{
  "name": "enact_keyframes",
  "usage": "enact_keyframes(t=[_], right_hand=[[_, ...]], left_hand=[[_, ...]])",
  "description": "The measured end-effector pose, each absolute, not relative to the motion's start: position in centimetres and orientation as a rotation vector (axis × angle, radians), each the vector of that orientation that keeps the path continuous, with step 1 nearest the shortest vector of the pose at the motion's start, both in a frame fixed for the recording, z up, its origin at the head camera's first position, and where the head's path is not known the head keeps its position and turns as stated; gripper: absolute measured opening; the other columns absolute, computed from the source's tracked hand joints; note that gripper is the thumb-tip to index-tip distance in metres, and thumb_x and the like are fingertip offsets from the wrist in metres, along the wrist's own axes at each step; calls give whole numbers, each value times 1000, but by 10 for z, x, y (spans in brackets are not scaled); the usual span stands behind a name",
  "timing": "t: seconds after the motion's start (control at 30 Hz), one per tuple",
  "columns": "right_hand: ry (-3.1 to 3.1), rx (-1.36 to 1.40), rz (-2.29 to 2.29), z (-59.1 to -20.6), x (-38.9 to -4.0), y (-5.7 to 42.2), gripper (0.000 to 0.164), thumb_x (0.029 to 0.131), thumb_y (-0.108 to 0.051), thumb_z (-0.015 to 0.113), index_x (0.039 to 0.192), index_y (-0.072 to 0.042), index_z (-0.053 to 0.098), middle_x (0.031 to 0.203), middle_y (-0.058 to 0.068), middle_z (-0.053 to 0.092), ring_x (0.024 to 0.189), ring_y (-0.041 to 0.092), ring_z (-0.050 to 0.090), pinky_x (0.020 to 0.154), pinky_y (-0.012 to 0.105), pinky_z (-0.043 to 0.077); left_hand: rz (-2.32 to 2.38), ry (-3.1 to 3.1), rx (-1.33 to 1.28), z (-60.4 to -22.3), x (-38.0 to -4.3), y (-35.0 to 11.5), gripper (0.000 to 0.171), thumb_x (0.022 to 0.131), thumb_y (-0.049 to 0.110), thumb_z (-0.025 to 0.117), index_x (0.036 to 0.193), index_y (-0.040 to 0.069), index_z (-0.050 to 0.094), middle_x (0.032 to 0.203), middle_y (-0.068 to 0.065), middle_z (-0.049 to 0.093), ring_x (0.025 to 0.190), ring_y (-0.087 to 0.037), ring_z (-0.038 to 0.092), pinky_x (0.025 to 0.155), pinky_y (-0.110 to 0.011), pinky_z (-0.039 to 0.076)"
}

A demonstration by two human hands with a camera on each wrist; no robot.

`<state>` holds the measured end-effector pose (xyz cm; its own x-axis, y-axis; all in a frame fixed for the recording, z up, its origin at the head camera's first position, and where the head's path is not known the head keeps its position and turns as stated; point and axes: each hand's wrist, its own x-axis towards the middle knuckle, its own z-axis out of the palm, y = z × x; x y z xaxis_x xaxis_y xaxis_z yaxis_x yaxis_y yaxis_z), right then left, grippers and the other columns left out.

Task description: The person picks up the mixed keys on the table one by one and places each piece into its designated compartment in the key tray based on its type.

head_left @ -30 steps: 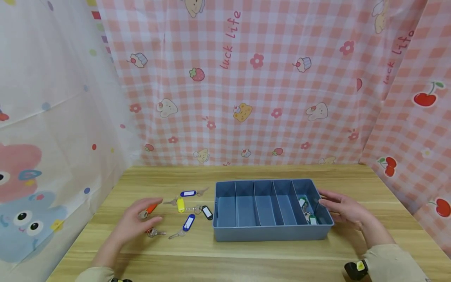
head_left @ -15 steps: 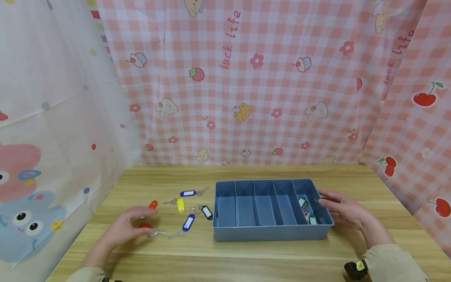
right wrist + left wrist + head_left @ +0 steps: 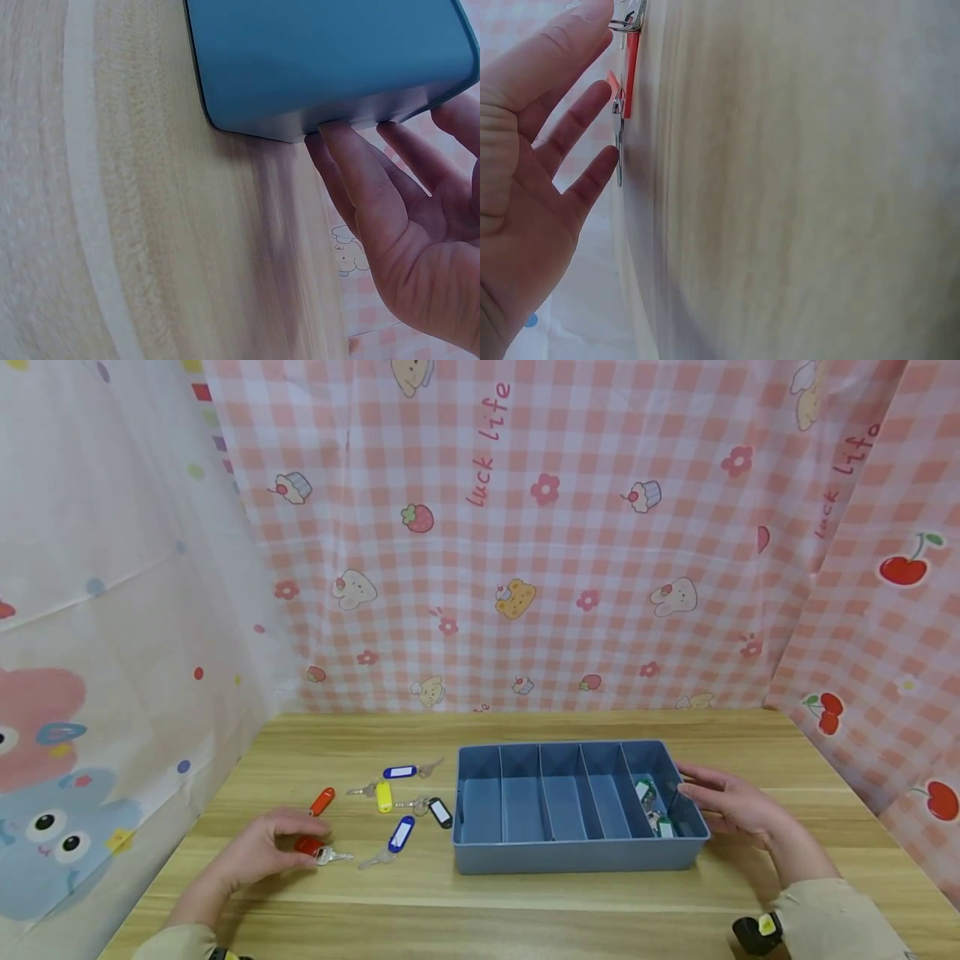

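On the left of the table, my left hand is at a key with a red tag, thumb and fingers on either side of the tag. The left wrist view shows the fingers loosely spread beside the red tag; no firm pinch is visible. Another orange-red key tag lies just beyond the hand. My right hand touches the right end of a blue-grey divided box. In the right wrist view, its fingertips rest against the box wall, not curled around it.
Between left hand and box lie keys with a yellow tag, a black tag, a blue tag and another blue tag. Keys with green tags lie in the box's rightmost compartment. Patterned cloth hangs behind.
My left hand has moved from the farther orange-red tag down and toward me to the nearer red tag, leaving the farther one in view. The right hand and box have stayed put.
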<state>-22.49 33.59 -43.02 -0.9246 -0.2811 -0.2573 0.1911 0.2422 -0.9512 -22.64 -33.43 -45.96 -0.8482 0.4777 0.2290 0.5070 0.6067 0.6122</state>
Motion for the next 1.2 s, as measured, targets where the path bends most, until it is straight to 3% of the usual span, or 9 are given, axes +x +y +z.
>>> enact_keyframes(t=[0.33, 0.6, 1.2], right_hand=[[2168, -82, -1704, -430, -224, 335, 74, 103, -29, 55, 154, 6, 14, 153, 36, 21, 127, 30, 49, 95, 42, 50], [2163, -98, -1703, -431, -224, 337, 71, 105, -27, 52, 154, 7, 12, 153, 36, 22, 124, 28, 51, 94, 42, 51], [2171, -79, -1703, -430, -224, 337, 72, 104, -28, 54, 154, 6, 15, 152, 36, 24, 124, 29, 52, 95, 43, 50]], left_hand=[[-1039, -2744, -921, -459, -228, -336, 33, 73, 23, 88, 103, 14, 79, 107, 2, 72, 102, -6, 59, 89, -21, 44], [-1001, -2766, -908, -461, -231, -337, 30, 72, 23, 88, 100, 17, 80, 103, 9, 71, 100, -4, 58, 87, -24, 46], [-985, -2743, -924, -460, -230, -336, 17, 74, 22, 87, 90, 20, 81, 94, 9, 73, 94, -5, 59, 83, -26, 47]])
